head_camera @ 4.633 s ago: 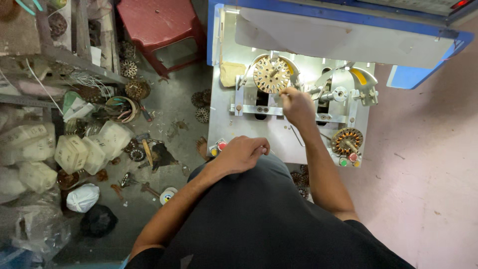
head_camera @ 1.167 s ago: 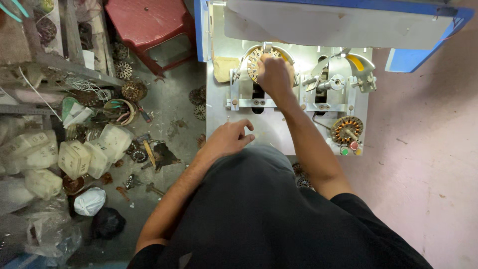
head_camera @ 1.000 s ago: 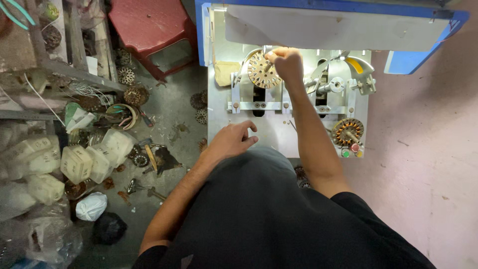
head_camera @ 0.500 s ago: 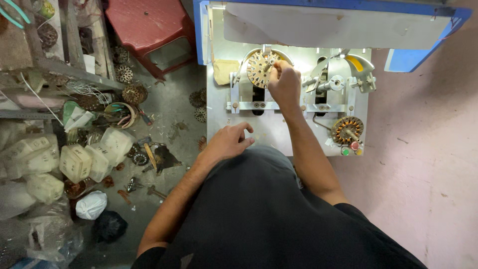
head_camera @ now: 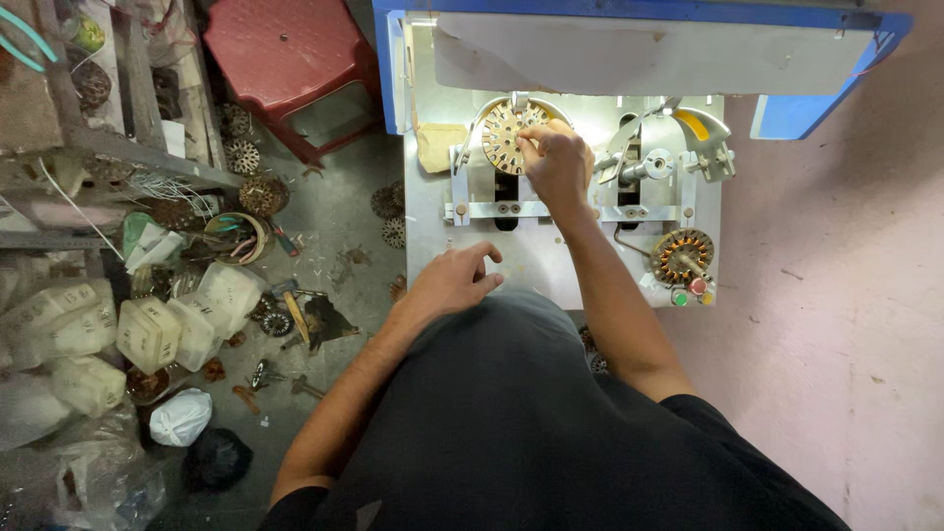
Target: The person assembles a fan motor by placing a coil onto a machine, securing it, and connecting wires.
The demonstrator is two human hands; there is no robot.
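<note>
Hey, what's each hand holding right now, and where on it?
The right hand grips the slotted round disc at its right edge, on the machine. The left hand holds nothing; it rests flat on the machine's front.

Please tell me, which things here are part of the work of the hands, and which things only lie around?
In the work:
right hand on the slotted disc
left hand on the metal plate
machine clamp

Lying around:
wound stator on the plate
red stool
plastic jugs
loose discs on the floor
white bag
</note>
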